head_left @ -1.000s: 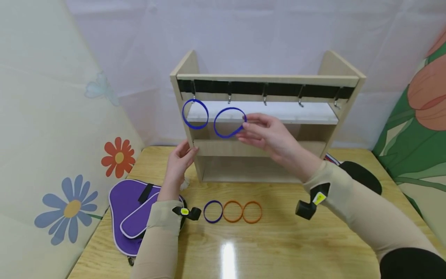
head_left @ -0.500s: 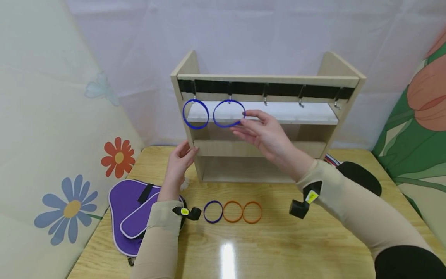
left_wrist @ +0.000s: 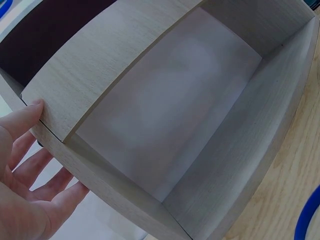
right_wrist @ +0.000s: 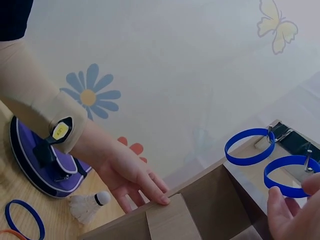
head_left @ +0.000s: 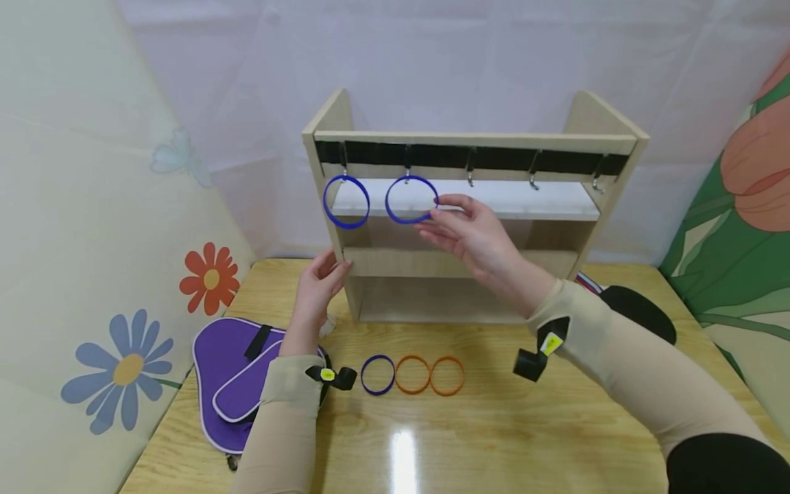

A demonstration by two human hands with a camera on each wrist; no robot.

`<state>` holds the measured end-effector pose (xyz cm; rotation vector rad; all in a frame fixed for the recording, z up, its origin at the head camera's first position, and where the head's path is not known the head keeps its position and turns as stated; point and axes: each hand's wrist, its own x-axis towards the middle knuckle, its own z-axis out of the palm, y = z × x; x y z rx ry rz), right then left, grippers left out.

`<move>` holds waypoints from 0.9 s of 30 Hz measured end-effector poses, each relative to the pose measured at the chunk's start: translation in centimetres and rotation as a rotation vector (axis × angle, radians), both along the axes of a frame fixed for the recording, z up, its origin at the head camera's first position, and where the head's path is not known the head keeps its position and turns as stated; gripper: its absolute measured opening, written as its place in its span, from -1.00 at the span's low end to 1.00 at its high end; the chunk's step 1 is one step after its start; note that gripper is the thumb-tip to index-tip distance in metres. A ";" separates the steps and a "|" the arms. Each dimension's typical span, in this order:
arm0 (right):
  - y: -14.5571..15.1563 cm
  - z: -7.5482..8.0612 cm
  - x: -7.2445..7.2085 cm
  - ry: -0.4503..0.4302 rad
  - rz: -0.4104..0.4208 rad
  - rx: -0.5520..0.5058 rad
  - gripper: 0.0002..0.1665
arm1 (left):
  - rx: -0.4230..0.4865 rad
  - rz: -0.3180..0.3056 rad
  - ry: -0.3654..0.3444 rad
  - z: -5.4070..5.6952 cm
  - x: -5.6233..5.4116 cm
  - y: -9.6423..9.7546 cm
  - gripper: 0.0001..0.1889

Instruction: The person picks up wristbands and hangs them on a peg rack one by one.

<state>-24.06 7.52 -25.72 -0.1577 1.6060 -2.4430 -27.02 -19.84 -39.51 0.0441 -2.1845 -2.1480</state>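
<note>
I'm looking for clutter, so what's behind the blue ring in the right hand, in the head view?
Through the blue ring, you see the white board and its front edge. Whatever lies directly behind the right hand is covered and cannot be seen.

A hand could reach in before the two hooks [head_left: 533, 184] nearest the right end of the shelf [head_left: 389, 264], but the right hand [head_left: 472, 237], a gripped blue ring [head_left: 404, 221] and a hanging blue ring [head_left: 348, 226] obstruct its left and middle parts. The shelf's left side is blocked by the left hand [head_left: 317, 288], with a shuttlecock [right_wrist: 87, 208] beside its foot. Low down, there is room over the tabletop [head_left: 494, 412] before the shelf's right half, right of a row of three rings [head_left: 396, 376].
</note>
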 end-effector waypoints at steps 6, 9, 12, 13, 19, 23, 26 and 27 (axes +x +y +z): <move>0.4 -0.4 -0.2 0.003 0.005 0.060 -0.53 | 0.005 0.000 0.006 -0.1 -0.1 0.0 -0.41; 0.6 -0.6 -0.2 -0.002 0.009 0.084 -0.49 | 0.010 -0.006 0.010 -0.1 -0.2 0.0 -0.42; 0.7 -0.8 -0.2 -0.003 0.015 0.107 -0.49 | 0.011 -0.009 0.006 -0.1 -0.1 -0.1 -0.41; 0.8 -0.9 -0.2 -0.002 0.017 0.117 -0.48 | 0.010 -0.010 0.005 -0.1 -0.1 -0.1 -0.41; 1.3 -1.6 0.0 0.012 0.031 0.190 -0.48 | 0.013 -0.013 0.003 -0.1 -0.1 -0.1 -0.42; 1.7 -2.4 0.1 0.042 0.064 0.266 -0.49 | 0.009 -0.015 0.008 -0.1 0.0 -0.1 -0.41; 2.0 -3.3 0.1 0.061 0.089 0.329 -0.49 | 0.005 -0.018 0.010 0.0 0.1 -0.1 -0.40; 2.1 -3.7 0.1 0.064 0.097 0.348 -0.49 | 0.004 -0.019 0.010 0.0 0.1 -0.1 -0.40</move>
